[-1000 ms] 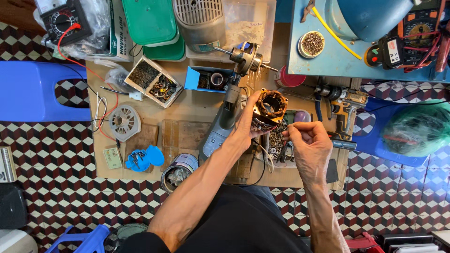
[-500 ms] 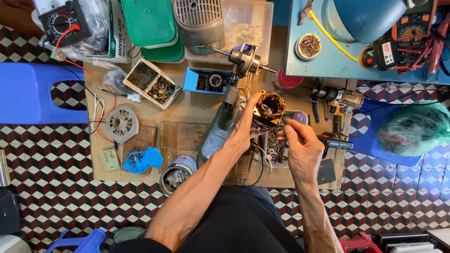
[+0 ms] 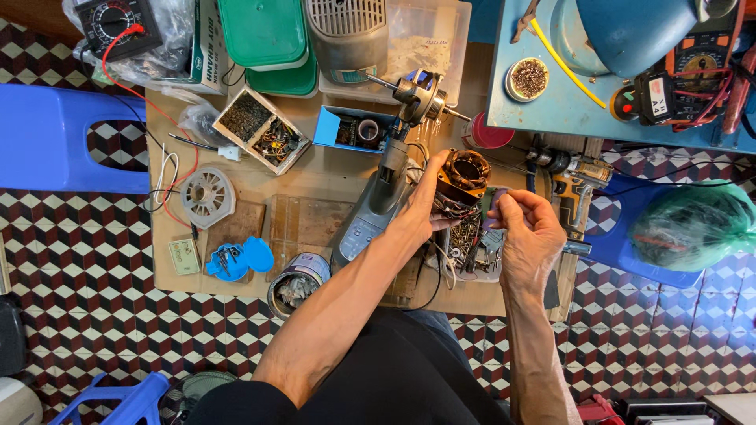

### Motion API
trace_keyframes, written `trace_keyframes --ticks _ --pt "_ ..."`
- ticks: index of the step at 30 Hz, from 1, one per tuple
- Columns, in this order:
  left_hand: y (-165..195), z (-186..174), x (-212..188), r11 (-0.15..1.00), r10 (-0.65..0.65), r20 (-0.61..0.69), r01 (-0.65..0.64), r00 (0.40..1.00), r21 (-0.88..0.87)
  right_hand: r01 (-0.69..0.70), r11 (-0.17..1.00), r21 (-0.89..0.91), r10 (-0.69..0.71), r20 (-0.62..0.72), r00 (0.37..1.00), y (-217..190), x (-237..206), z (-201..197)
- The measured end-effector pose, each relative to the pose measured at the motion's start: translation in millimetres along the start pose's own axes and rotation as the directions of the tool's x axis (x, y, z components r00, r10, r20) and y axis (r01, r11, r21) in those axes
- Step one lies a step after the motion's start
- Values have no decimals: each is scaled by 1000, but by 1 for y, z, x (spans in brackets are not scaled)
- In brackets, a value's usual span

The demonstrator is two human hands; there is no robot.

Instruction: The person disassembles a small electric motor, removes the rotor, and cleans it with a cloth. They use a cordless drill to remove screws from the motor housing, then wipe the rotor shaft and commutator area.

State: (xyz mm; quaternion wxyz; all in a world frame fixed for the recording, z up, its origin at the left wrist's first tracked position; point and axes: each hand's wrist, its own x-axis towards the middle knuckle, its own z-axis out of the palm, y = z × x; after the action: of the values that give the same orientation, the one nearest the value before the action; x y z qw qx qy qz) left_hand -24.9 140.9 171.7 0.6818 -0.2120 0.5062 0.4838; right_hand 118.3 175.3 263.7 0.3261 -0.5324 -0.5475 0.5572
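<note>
Clutter covers the low wooden bench [image 3: 315, 177]: green tubs [image 3: 264, 31], a grey fan stand [image 3: 378, 197], a cordless drill [image 3: 571, 177], a tray of screws [image 3: 472, 248]. Above that tray, the left hand [image 3: 421, 212] grips a copper-wound motor stator [image 3: 463, 175], its wires trailing down. The right hand [image 3: 528, 236] pinches something small beside it, too hidden by fingers to identify.

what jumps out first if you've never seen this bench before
At the centre, the left hand holds up a motor coil wound with copper wire, while the right hand pinches something small beside it; what it is cannot be told. Beneath them a wooden board is crowded with parts, among them a grey fan stand and a round white grille. All around lies a bold red, black and white checked floor.
</note>
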Motion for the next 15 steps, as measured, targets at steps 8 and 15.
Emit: trace_keyframes --ticks 8,15 --pt "-1 2 -5 1000 11 49 -11 999 9 -42 997 -70 43 6 999 8 2 -2" --pt "-4 2 -9 1000 12 36 -13 999 18 -39 998 -46 40 13 999 10 -1 0"
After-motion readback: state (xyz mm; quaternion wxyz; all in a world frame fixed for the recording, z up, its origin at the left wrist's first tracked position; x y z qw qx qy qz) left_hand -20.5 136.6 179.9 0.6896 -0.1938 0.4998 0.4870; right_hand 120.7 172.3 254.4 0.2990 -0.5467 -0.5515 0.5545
